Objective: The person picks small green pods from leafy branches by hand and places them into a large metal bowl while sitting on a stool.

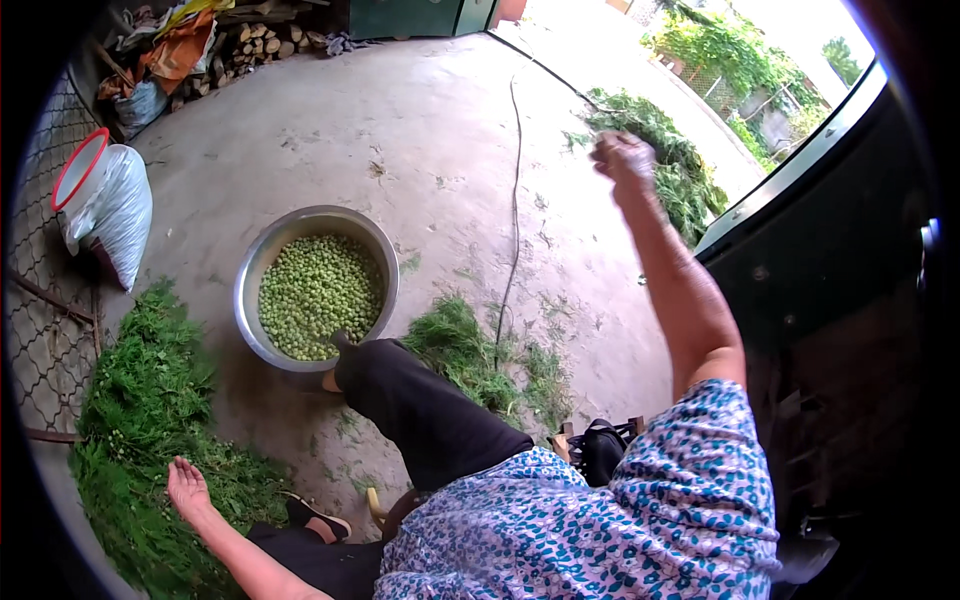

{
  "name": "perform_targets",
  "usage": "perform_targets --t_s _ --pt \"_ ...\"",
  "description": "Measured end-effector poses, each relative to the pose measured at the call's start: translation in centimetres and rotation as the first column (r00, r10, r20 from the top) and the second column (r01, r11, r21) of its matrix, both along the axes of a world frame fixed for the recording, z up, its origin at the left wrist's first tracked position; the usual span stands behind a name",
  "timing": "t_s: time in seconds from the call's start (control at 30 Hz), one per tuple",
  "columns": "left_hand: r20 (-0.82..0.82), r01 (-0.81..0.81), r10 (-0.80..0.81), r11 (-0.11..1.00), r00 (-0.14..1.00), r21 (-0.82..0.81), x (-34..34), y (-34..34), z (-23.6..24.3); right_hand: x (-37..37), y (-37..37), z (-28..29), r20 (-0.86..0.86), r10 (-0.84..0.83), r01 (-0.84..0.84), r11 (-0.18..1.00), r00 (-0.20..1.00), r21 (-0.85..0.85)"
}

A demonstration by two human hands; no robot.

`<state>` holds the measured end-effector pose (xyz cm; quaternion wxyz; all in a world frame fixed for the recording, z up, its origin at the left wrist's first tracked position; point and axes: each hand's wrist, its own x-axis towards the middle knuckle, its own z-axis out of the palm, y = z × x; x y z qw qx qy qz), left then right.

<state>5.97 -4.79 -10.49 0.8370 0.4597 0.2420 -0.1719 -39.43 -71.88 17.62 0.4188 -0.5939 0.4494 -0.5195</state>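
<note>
My left hand is at the lower left, open with fingers slightly bent, just above a pile of green feathery branches. My right hand is raised at upper right, closed, with what it holds too small to make out; behind it lies another heap of cut branches. A wide metal basin full of small round green berries stands on the concrete floor, my dark-trousered leg reaching to its near rim. More loose sprigs lie right of the basin.
A white sack with a red-rimmed container leans by wire mesh at left. Firewood and bags are piled at the back. A cable crosses the floor. A dark door is at right, a small seat beside me.
</note>
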Motion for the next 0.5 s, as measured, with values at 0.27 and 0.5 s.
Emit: perform_targets --t_s 0.27,0.5 --pt "0.104 0.022 -0.025 1.000 0.994 0.021 -1.8 0.2 2.5 15.2 16.9 -9.7 0.172 0.478 -0.508 0.808 0.861 0.298" --pt "0.181 0.015 -0.020 0.999 0.983 0.031 -3.3 1.2 4.2 21.8 26.2 -12.1 0.175 0.714 -0.734 0.643 0.678 0.219"
